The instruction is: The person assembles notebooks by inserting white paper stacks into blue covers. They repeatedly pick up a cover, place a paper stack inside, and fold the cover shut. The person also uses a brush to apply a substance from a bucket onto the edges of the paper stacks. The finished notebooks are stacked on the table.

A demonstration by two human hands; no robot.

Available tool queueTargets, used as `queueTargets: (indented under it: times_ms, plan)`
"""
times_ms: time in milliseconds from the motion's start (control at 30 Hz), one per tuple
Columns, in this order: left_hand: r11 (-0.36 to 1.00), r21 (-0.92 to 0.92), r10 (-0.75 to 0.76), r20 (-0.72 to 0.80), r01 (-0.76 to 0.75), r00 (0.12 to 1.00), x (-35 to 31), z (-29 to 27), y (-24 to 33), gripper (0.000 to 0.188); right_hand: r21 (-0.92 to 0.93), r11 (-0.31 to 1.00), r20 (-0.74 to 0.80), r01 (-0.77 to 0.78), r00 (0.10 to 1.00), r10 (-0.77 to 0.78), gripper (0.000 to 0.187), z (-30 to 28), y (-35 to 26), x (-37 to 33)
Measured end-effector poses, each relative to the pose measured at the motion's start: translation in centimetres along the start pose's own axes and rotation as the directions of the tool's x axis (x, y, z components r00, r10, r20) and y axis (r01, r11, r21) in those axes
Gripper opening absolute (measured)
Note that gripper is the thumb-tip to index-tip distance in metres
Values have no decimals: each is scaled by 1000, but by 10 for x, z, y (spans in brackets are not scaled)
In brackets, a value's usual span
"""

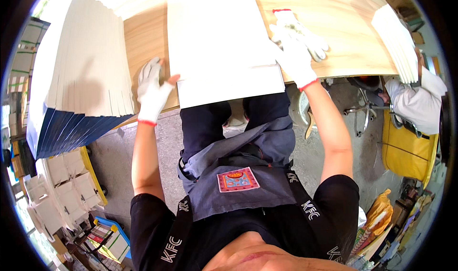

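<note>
A long white panel or folded sheet [217,37] lies on the wood-grain table [145,37] in front of me, its near edge reaching the table's front edge. A thin seam or strip crosses its lower right part. My left hand [153,90], in a white glove with a red cuff and bare thumb tip, is beside the panel's lower left corner. Its fingers are apart and the thumb reaches to the edge. My right hand [295,61], gloved alike, lies with fingers stretched along the right edge. Just beyond it rests a loose white glove [303,34].
At left stands a tall row of white panels [90,65] with dark blue lower faces. Another white stack [395,44] is at the table's right end, near a person in pale clothing [420,99]. A yellow bin [409,149] and a blue-handled trolley [112,228] stand on the floor.
</note>
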State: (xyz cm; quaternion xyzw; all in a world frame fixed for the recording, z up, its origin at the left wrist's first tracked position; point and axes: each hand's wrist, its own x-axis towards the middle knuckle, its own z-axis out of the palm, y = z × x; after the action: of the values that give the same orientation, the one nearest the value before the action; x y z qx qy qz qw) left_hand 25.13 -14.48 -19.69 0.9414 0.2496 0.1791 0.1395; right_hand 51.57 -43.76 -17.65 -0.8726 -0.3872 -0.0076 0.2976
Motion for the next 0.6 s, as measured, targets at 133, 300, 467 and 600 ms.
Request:
queueTargets:
  times_ms: [133,300,467,600]
  plan:
    - [989,36,144,3,-144,990,-15,-11,12,80,-327,937,-173,127,966,-191,67,0,-10,-44]
    - [984,16,179,51,-180,983,-13,-10,14,74,-315,932,-112,180,968,-225,74,8,-5,-50]
    - [973,32,225,93,-229,970,-11,-11,11,65,-314,939,-108,142,977,-184,76,7,-3,-47]
    - [970,47,232,137,-240,963,-11,-14,13,60,-305,945,-81,120,985,-151,77,6,-3,-45]
